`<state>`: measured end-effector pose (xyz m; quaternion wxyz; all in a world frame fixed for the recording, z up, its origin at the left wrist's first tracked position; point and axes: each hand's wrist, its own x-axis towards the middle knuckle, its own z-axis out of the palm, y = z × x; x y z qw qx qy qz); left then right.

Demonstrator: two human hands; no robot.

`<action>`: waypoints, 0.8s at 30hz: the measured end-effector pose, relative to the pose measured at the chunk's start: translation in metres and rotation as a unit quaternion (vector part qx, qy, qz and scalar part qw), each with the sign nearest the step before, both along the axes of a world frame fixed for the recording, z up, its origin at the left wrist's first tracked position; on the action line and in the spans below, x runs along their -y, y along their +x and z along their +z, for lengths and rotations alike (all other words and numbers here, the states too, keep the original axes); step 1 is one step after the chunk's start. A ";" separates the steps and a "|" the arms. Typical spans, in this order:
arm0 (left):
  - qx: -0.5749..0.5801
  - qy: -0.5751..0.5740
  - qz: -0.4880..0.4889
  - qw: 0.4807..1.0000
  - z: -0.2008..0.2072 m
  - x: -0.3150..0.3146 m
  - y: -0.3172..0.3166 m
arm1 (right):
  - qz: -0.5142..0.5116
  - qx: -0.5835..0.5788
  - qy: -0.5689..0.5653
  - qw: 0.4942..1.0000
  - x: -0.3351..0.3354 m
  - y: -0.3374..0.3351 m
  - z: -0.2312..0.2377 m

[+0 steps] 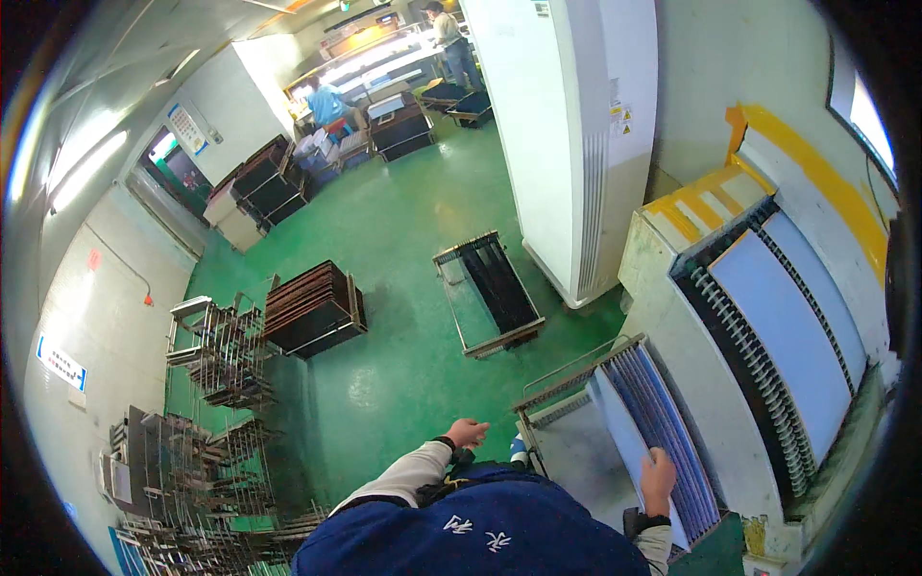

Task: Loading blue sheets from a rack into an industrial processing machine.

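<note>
My right hand (659, 477) is closed on the upper edge of a light blue panel (624, 437), which leans a little apart from the others. The panel stands in a metal rack (576, 396) at my right, beside several darker blue panels (667, 422) packed upright in a row. My left hand (468, 433) hangs in front of my body over the green floor, fingers loosely bent and apart, with nothing visible in it. The lower part of the held panel is partly hidden by my right hand and sleeve.
On the right, a roller conveyor machine (749, 384) carries large light blue panels (783, 336). A tall white cabinet (547, 144) stands ahead. Racks holding dark panels (495, 288) and brown boards (312, 307) sit on the floor. Metal frames (221, 355) crowd the left. Two people work far back.
</note>
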<state>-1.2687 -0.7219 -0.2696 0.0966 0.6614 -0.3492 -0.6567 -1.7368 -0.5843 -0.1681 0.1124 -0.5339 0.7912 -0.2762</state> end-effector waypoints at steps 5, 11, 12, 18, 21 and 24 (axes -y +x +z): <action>0.020 -0.029 -0.012 0.999 0.017 0.007 -0.007 | -0.006 -0.074 0.010 0.997 -0.007 0.018 -0.030; -0.015 -0.032 0.012 0.999 -0.020 -0.014 0.044 | -0.005 -0.075 0.044 0.996 0.002 0.022 -0.035; -0.010 -0.001 0.029 1.000 -0.021 -0.019 0.043 | -0.001 -0.080 0.059 0.995 0.004 0.024 -0.025; -0.012 0.035 0.022 0.999 0.027 -0.020 0.016 | -0.007 -0.111 0.092 0.990 -0.016 0.049 0.001; -0.004 0.038 0.013 0.999 0.032 -0.018 0.014 | -0.001 -0.102 0.102 0.990 -0.023 0.052 -0.003; 0.002 0.039 0.013 0.999 0.033 -0.014 0.013 | -0.011 -0.112 0.084 0.990 -0.018 0.049 -0.007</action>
